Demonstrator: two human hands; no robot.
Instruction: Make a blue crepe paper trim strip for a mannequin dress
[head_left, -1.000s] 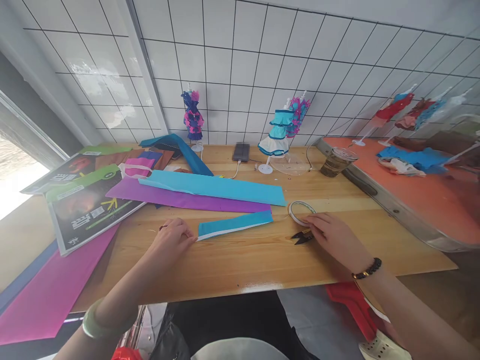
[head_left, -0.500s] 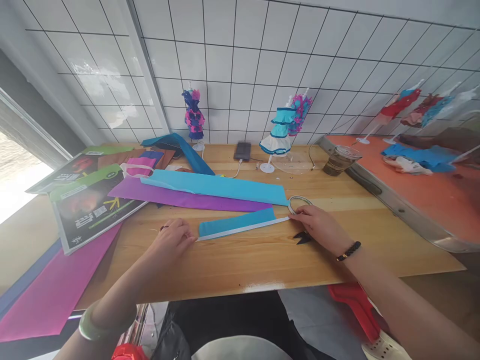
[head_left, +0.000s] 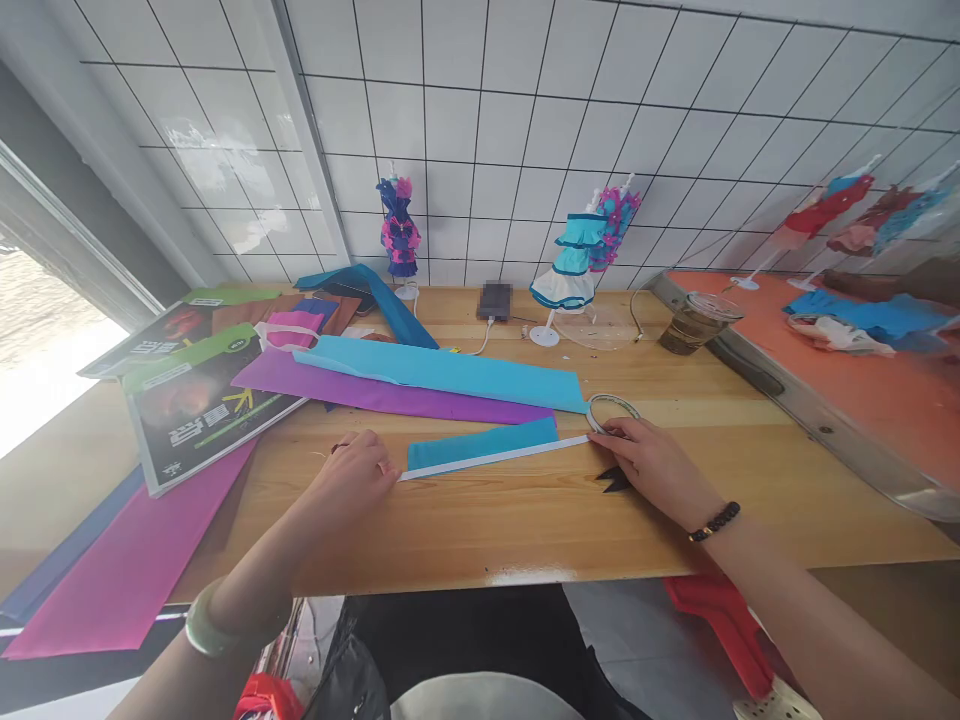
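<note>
A strip of white tape (head_left: pixel 495 457) is stretched along the near edge of a short teal piece (head_left: pixel 480 444), crepe paper or cloth. At its left end, my left hand (head_left: pixel 364 468) pinches the strip, knuckles up. My right hand (head_left: pixel 651 458) has its fingers closed on the other end, where the tape meets its roll (head_left: pixel 613 402), partly hidden behind the fingers. Dark pointed blades (head_left: pixel 615 481), perhaps of scissors, stick out beneath the right hand. Beyond the teal piece lie a long light-blue strip (head_left: pixel 450 372) and a purple strip (head_left: pixel 405 398).
Magazines (head_left: pixel 217 410) and a pink sheet (head_left: pixel 142 560) cover the table's left side. Small dress stands (head_left: pixel 400 230) line the tiled wall, with another dressed stand (head_left: pixel 568 260) further right. A lidded drink cup (head_left: pixel 697 325) stands beside the orange surface (head_left: pixel 862 400).
The whole view has shifted slightly, so things appear a little further right. Both hands keep hold of the tape strip, which lies along the teal piece as before.
</note>
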